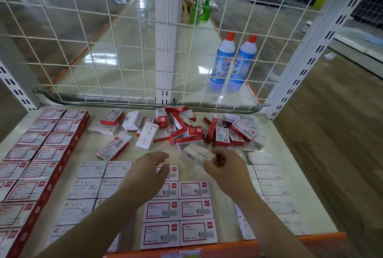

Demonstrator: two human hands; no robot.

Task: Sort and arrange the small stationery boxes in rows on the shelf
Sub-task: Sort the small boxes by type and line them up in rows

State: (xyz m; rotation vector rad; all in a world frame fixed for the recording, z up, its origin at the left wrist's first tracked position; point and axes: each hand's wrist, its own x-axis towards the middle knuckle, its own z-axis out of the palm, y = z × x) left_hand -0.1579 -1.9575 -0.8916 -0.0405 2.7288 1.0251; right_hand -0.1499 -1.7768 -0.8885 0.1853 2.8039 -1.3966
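Note:
My right hand [222, 166] pinches a white staples box [198, 154] just above the shelf, in front of a loose pile of red and white boxes [186, 131] at the back middle. My left hand [149, 169] hovers with curled fingers over the top of the red-framed box rows [194, 208] and seems to touch a small box there. Rows lie flat on the shelf: red boxes [37, 154] at the left, white paper clip boxes [91, 187] beside them, white staples boxes [273, 187] at the right.
A white wire mesh panel [124, 50] backs the shelf [290, 139]. Behind it stand two blue bottles with red caps [234, 61] and green bottles [200, 11]. White slotted uprights [310, 54] frame the sides. An orange strip [290, 243] edges the front.

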